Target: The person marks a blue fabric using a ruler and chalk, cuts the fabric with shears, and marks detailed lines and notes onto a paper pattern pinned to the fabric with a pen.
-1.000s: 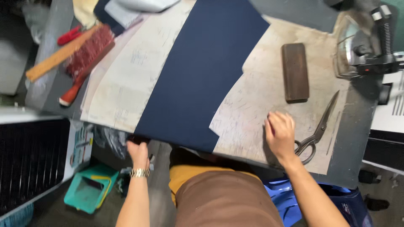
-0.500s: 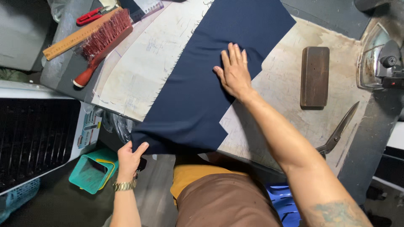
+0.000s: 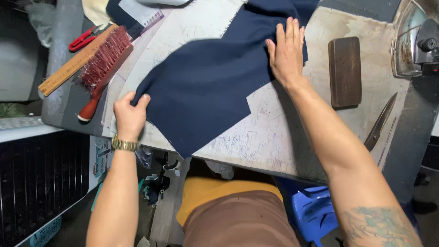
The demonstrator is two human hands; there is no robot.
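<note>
So the navy blue fabric piece [image 3: 206, 87] is lying across the middle of the worn worktable [image 3: 366, 27], running from the near-left up toward the far right, on top of a pale paper pattern sheet [image 3: 256, 137]. The left hand [image 3: 129, 116] is at the fabric's left corner, fingers curled and pinching that corner right at the near-left edge of the cloth. There's a gold wristwatch [image 3: 124, 145] on that wrist. The right hand [image 3: 287, 51] is open and flat, fingers together, pressing down on the far-right part of the fabric, so the cloth stretches between the two hands.

Other stuff around: just right of the right hand sits a dark wooden block [image 3: 345, 71], and nearer from that are tailor's shears [image 3: 379, 122]. An iron [image 3: 416, 41] is in the far-right corner. Over on the far left there's a red-bristled brush [image 3: 101, 68], a wooden ruler [image 3: 75, 66] beside it, and small red snips [image 3: 82, 40].
</note>
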